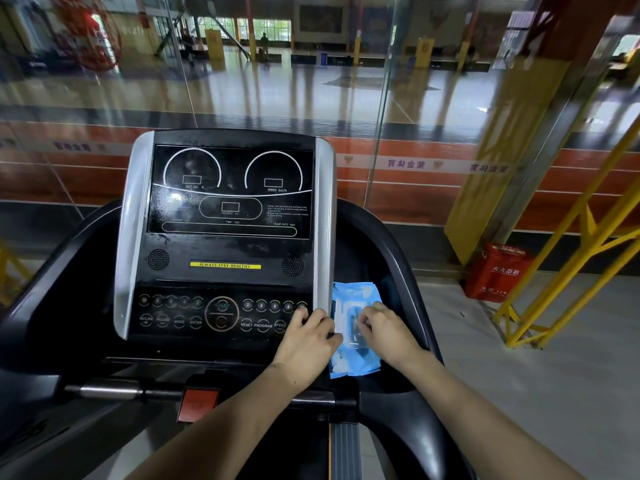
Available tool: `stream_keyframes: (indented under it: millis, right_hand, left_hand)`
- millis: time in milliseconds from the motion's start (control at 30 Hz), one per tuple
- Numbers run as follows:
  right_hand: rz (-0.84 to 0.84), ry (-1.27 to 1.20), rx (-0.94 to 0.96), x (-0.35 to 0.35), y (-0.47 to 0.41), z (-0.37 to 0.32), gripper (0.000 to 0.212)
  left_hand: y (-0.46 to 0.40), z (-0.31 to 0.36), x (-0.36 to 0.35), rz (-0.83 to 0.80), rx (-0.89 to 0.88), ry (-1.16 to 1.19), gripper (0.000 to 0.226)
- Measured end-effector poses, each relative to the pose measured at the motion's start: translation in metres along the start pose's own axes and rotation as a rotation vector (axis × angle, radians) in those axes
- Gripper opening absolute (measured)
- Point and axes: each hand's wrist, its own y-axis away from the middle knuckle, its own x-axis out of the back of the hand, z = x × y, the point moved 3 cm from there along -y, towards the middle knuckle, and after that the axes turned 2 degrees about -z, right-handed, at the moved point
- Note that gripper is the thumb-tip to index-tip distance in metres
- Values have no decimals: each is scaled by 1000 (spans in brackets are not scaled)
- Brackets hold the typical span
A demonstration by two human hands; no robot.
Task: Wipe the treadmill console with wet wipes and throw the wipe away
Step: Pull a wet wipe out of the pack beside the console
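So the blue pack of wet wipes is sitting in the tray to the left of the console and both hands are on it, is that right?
Not quite: the blue pack of wet wipes sits in the tray to the right of the console, not the left. The head view shows it there, with the left hand and right hand both on it.

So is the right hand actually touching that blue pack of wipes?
Touching. The head view shows the right hand with its fingers curled down onto the flap area of the blue wipes pack, no gap visible between them.
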Motion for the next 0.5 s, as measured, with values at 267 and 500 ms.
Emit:
stream_keyframes:
  millis: [267,500]
  right_hand:
    - [-41,-140,-51,4,-5,-3,19]
    - [-192,-252,-117,18,-5,1,19]
  left_hand:
    - [0,0,2,7,-21,-11,19]
    - [1,0,1,-16,-17,5,26]
